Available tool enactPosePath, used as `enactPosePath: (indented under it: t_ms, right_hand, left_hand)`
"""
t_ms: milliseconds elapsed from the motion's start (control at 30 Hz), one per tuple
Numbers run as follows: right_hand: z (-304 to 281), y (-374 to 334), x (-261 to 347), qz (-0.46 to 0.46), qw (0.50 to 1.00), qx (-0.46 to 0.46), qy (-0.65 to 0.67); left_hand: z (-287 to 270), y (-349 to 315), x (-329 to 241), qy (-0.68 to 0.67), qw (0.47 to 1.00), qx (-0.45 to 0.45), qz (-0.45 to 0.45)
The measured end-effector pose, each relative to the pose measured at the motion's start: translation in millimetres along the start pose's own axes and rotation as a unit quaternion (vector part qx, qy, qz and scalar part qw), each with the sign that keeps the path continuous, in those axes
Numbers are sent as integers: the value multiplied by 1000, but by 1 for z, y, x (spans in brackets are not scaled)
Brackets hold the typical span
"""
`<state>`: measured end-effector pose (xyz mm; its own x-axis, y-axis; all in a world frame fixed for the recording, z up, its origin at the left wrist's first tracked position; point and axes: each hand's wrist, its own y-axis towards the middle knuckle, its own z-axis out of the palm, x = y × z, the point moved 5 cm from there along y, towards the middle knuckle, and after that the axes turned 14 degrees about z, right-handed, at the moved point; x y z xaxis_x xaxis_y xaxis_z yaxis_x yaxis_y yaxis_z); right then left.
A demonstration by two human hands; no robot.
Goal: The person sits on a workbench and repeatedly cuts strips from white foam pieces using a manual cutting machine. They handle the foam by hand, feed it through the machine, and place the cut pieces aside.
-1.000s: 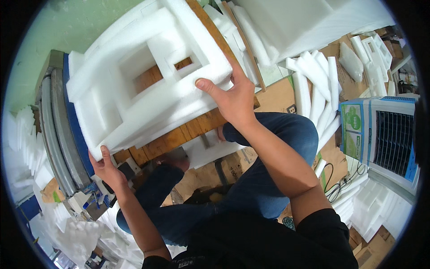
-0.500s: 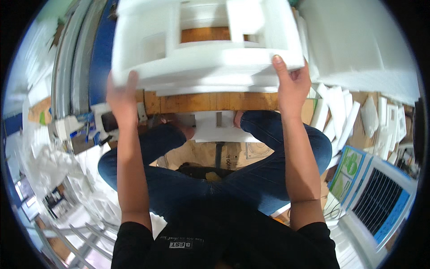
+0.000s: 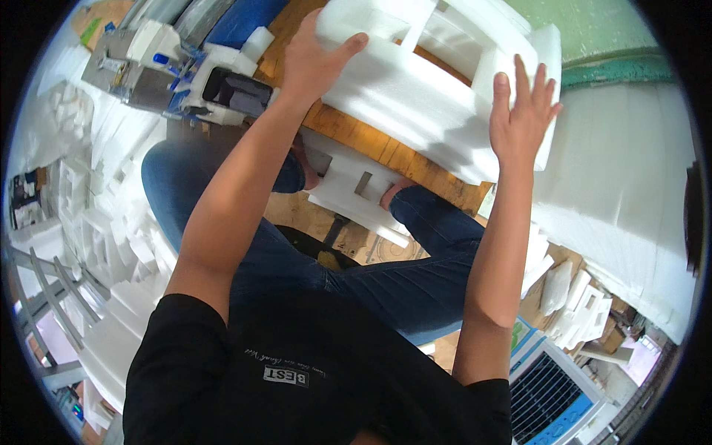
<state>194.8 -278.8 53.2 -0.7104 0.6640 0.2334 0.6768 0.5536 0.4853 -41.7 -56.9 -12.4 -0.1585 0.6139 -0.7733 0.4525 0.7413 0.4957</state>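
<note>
A large white foam packing frame [image 3: 404, 93] with rectangular openings rests on a wooden bench top [image 3: 363, 141], reaching out of the picture at the top. My left hand [image 3: 311, 63] grips its left end, thumb laid over the upper edge and the other fingers partly hidden behind the foam. At the right end, my right hand [image 3: 523, 115] lies against the foam with its fingers spread out. Wood of the bench shows through the frame's openings.
Left of the frame, a dark phone [image 3: 237, 90] lies beside blue-handled tools [image 3: 174, 70]. White foam pieces [image 3: 122, 319] pile up at the left. Another foam piece [image 3: 348, 194] sits between my feet. A tall white wrapped stack [image 3: 608, 215] stands right; a dark-grilled appliance [image 3: 552, 393] is lower right.
The view has turned, so the foam frame now sits slanted toward the upper right. My right hand has loosened from its thumb grip and spread its fingers; my left hand stays at the left end.
</note>
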Motion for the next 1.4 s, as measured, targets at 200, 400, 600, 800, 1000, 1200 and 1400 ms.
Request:
enactPosePath:
  t_ms: [200, 400, 600, 800, 1000, 1200, 1400]
  right_hand:
    - [33, -2, -2, 67, 985, 121, -106]
    - [39, -1, -5, 78, 972, 189, -118]
    - [46, 7, -13, 92, 960, 244, -99]
    - [34, 2, -1, 105, 957, 264, -63]
    - [25, 34, 41, 21, 981, 185, 63]
    - [61, -11, 103, 32, 979, 149, -131]
    - [69, 0, 102, 26, 975, 208, -74]
  left_hand:
    - [2, -5, -6, 7, 1000, -21, -14]
    - [0, -1, -12, -58, 997, -28, -34]
    - [0, -2, -18, -7, 996, -38, -78]
    - [-17, -1, -35, 11, 992, 2, -127]
    - [-10, -4, -24, 13, 992, -10, -122]
    - [-10, -12, -28, -1, 994, -61, -91]
    - [-4, -6, -16, -33, 992, -62, -102]
